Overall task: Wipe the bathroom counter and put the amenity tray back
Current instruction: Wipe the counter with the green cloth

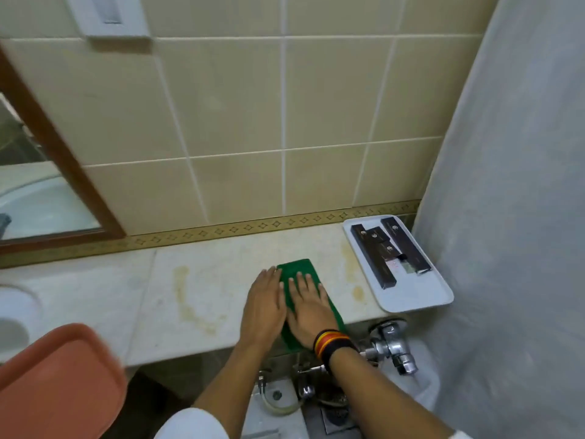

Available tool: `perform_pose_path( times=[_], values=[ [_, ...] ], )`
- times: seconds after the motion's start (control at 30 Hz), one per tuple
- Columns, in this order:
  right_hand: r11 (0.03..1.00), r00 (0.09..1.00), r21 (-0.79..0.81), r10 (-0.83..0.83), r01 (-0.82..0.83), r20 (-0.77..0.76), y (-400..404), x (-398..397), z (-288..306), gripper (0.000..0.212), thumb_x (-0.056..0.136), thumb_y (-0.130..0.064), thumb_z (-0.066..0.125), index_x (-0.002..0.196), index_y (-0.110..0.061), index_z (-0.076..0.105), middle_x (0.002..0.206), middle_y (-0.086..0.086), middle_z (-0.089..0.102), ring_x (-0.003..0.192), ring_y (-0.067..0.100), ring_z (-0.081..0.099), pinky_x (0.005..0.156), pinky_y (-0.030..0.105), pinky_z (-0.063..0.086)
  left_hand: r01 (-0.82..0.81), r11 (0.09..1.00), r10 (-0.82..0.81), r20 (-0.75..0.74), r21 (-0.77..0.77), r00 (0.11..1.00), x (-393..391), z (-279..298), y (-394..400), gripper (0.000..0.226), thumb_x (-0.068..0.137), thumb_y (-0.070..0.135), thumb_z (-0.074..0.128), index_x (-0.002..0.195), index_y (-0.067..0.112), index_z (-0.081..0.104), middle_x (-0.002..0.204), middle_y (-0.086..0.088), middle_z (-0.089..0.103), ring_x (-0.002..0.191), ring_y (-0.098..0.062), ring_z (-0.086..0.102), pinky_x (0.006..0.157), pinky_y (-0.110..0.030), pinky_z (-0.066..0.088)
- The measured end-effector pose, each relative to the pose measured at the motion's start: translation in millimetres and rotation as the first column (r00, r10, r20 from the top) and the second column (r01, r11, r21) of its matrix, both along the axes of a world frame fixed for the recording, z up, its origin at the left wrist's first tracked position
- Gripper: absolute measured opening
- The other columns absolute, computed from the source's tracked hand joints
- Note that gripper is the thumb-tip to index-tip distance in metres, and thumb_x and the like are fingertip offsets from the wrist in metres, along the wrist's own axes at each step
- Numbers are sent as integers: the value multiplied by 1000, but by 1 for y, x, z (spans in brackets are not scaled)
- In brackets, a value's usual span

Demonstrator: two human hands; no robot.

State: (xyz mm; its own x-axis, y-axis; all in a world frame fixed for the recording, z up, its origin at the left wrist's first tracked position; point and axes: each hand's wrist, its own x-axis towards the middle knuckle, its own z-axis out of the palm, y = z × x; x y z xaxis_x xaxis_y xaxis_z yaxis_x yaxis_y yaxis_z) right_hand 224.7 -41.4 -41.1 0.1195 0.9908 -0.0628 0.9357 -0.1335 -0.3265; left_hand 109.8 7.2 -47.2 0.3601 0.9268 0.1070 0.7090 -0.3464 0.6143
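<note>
A folded green cloth (297, 268) lies on the pale stone counter (95, 296), right of its middle and reaching the front edge. My right hand (308, 315), with striped bands on its wrist, presses flat on the cloth with fingers spread. My left hand (264, 308) lies flat right beside it, mostly on the counter and touching the cloth's left edge. The white amenity tray (421, 296) sits at the counter's right end, holding several black boxes (384, 248). Yellowish stains (183, 286) mark the counter left of the hands and near the tray.
An orange plastic tray (60, 384) juts in at the lower left. A white basin (12, 318) is set into the counter's left end under a brown-framed mirror (47, 147). Chrome valves (392, 346) sit below the front edge. A pale curtain (506, 217) closes off the right.
</note>
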Motion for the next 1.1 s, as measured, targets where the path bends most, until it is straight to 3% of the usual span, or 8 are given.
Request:
perform_pose_path(
  times=[0.17, 0.27, 0.4, 0.6, 0.77, 0.9, 0.97, 1.1],
  values=[
    [977, 980, 81, -198, 196, 22, -24, 25, -24, 63, 95, -38, 33, 151, -9, 38, 160, 12, 34, 149, 29, 32, 123, 47, 12, 4, 995, 12, -156, 101, 988, 0, -35, 8, 58, 106, 35, 24, 156, 11, 41, 165, -8, 37, 155, -22, 28, 128, -40, 19],
    [931, 935, 86, -355, 355, -19, -56, 54, -25, 64, 97, -39, 26, 154, -11, 28, 163, 11, 20, 152, 27, 20, 125, 47, 8, 6, 992, 18, -182, 128, 983, 3, -37, 9, 58, 102, 31, 28, 155, 12, 43, 164, -7, 39, 154, -22, 30, 127, -40, 21],
    [950, 951, 59, -303, 306, -55, -2, 87, -20, 69, 96, -39, 22, 158, -10, 19, 167, 11, 13, 155, 25, 10, 125, 45, 7, 10, 994, 13, -198, 110, 980, 1, -40, 11, 59, 99, 26, 32, 155, 13, 41, 164, -6, 37, 155, -21, 28, 128, -39, 17],
    [956, 958, 67, -288, 287, 11, 126, 111, -26, 67, 95, -36, 28, 155, -7, 28, 165, 14, 25, 153, 28, 20, 124, 47, 13, 42, 992, -17, -193, 123, 981, 1, -46, 15, 60, 97, 24, 34, 156, 12, 39, 166, -6, 35, 156, -21, 25, 128, -38, 14],
    [994, 997, 72, -82, 82, 5, 58, 63, -20, 61, 100, -35, 25, 156, -11, 27, 164, 11, 27, 152, 27, 23, 124, 50, 17, 35, 990, -10, -187, 134, 982, 0, -43, 13, 60, 96, 20, 35, 155, 10, 41, 165, -9, 36, 154, -23, 28, 127, -37, 15],
    [960, 966, 110, -256, 259, -37, -14, 54, -24, 57, 101, -34, 27, 154, -13, 32, 162, 9, 28, 151, 26, 25, 122, 50, 18, 26, 991, -3, -176, 128, 984, 2, -42, 12, 61, 96, 22, 33, 155, 10, 40, 164, -8, 37, 155, -22, 27, 127, -38, 15],
    [935, 940, 102, -340, 340, -14, -2, 72, -27, 59, 101, -36, 23, 155, -12, 29, 163, 10, 25, 152, 27, 21, 122, 48, 12, 24, 993, -4, -166, 116, 986, 4, -41, 12, 61, 96, 22, 35, 156, 11, 39, 165, -7, 35, 155, -21, 26, 127, -39, 15],
    [948, 951, 90, -308, 306, 12, 78, 79, -30, 66, 97, -37, 21, 157, -10, 22, 166, 11, 19, 154, 28, 14, 125, 50, 10, 29, 993, -11, -153, 118, 988, 3, -43, 12, 58, 99, 22, 36, 156, 12, 40, 165, -6, 35, 156, -20, 25, 127, -43, 21]
  ],
)
